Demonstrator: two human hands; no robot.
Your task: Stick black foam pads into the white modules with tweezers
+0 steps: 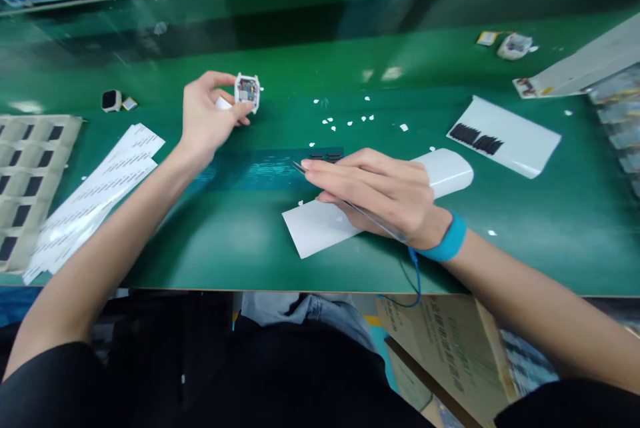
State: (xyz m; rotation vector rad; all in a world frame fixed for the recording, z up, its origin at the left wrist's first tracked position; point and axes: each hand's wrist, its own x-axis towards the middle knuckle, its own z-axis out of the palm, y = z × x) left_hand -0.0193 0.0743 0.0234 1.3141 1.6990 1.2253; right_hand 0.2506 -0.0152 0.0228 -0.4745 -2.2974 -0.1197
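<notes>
My left hand (207,111) grips a white smartwatch case (247,93) by its edge, raised over the green bench. Its back is off, and small electronic parts show inside. Held in my right hand (385,195) is a pair of metal tweezers (373,218), their tips pointing left. Just beyond those tips lies a translucent blue film strip (273,168), with a few small black strips (326,157) at its upper right. A white backing sheet (320,225) lies partly hidden under my right hand. A blue wrist strap (449,239) with a cord circles my right wrist.
A tray with compartments (37,178) stands at the left beside printed label sheets (95,198). Another watch (111,101) sits behind them. At the right lies a white sheet (525,148) bearing black strips. Several white scraps (350,123) dot the bench. An opened watch case (515,46) lies back right.
</notes>
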